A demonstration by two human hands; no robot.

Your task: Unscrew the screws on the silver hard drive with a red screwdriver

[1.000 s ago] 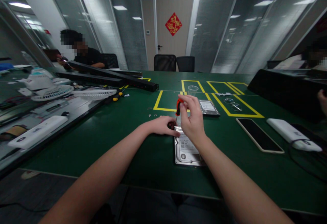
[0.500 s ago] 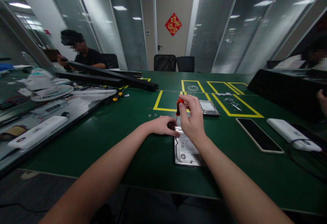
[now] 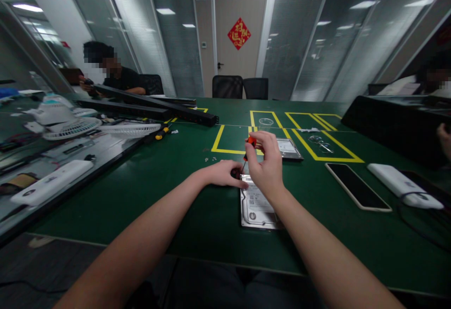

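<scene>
A silver hard drive (image 3: 257, 205) lies flat on the green table, label side up. My left hand (image 3: 224, 173) grips its far left corner, thumb on the top face and fingers curled past the edge. My right hand (image 3: 266, 166) is closed around the orange and black handle of a screwdriver (image 3: 251, 141). Its thin shaft points down at the far left corner of the drive, by my left fingers; the tip is hard to make out. My right hand and forearm hide part of the drive's right side.
Several small screws (image 3: 210, 159) lie left of my hands. Behind my right hand is a second hard drive (image 3: 291, 149). A phone (image 3: 357, 187) and a white power strip (image 3: 405, 184) lie right. Disassembled fan parts (image 3: 70, 126) fill the left. Two people sit farther off.
The screwdriver handle has turned and tilted slightly to the right in my right hand. My left hand and the hard drive have stayed in place.
</scene>
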